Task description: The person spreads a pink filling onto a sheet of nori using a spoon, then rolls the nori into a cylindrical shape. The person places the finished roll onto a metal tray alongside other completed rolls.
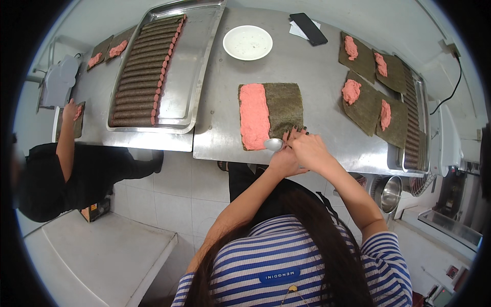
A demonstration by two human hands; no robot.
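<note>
On the big, shiny surface (pixel 215 102), a green sheet (pixel 285 106) lies mid-frame, with pink paste (pixel 254 115) on its left side. Near its bottom, the left hand (pixel 285 162) and right hand (pixel 312 149) meet, fingers bent; I can't tell which holds the spoon (pixel 273 144).

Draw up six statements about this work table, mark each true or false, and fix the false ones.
1. The black phone lies partly on white paper. True.
2. The white bowl stands to the right of the phone. False: it stands to the phone's left.
3. Pink paste covers the left part of the dark green sheet in front of the person. True.
4. The spoon rests in the bowl. False: it is by the person's left hand and right hand, near the sheet's lower edge.
5. The big tray at left holds a row of rolls. True.
6. Only two paste-topped sheets lie at the right. False: four do.
</note>
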